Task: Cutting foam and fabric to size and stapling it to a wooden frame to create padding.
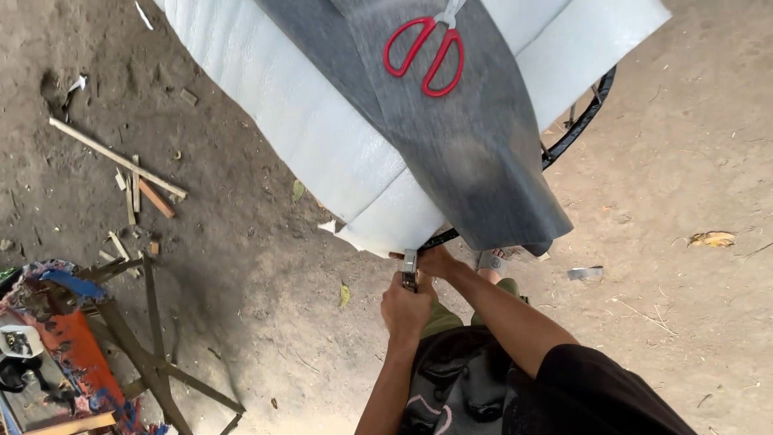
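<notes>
Far to the left of the hands, a paint-stained wooden workbench (60,354) with crossed dark legs stands on the dirt ground (241,282), and thin wooden offcuts (133,181) lie scattered up and to the left of it.

The left hand (405,310) is closed in a fist around the handle of a small metal hand tool (410,268), whose silvery head pokes up out of the fist and meets the lower edge of the layered sheets just above. The right hand (437,261) lies just beyond and to the right of the left, touching that same edge where a black round metal frame (580,125) shows from under the covering; its fingers are mostly hidden beneath the material, so how tightly they pinch cannot be told.

Directly above both hands, a broad white foam sheet (282,113) drapes over the frame, and a dark grey fabric sheet (471,161) lies on top of it, its lower corner hanging just to the right of the right hand. Well above the hands, on the grey fabric, rest red-handled scissors (425,52), untouched.

Further right, a small grey scrap (585,273) and a dry yellow leaf (713,238) lie on the dirt, well apart from the hands.
</notes>
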